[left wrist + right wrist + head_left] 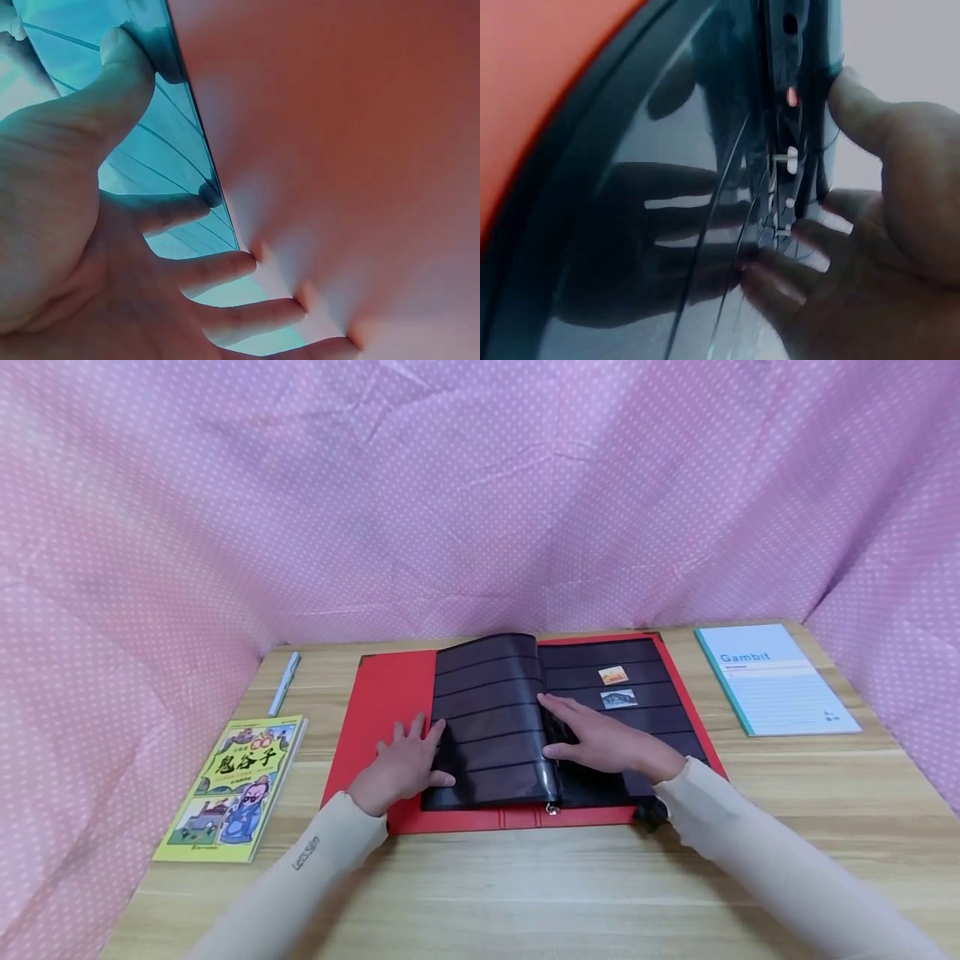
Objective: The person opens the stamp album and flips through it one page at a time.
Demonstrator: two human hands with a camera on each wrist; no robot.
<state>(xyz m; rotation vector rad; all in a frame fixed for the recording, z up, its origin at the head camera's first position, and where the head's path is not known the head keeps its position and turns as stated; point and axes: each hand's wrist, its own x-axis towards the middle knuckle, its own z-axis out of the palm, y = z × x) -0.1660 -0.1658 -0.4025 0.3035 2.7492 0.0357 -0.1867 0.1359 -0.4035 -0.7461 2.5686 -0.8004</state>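
Observation:
A red album point(390, 693) lies spread on the table, with a black pocket page point(487, 718) bulging up near the rings and lying over the left side. My left hand point(405, 766) has its fingers spread at that page's left edge; in the left wrist view the thumb and index fingertip of the hand point(112, 262) touch the page point(161, 135) and other fingertips rest on the red cover point(337, 150). My right hand point(600, 741), fingers extended, touches the page beside the metal rings point(784, 159). Two small stamps point(612, 675) point(618, 698) sit on the right page.
At the left are a yellow-green comic book point(232, 789) and a pale blue pen point(284, 683). A light blue notebook point(780, 681) lies at the right. A pink dotted curtain point(480, 502) hangs behind the wooden table point(480, 893).

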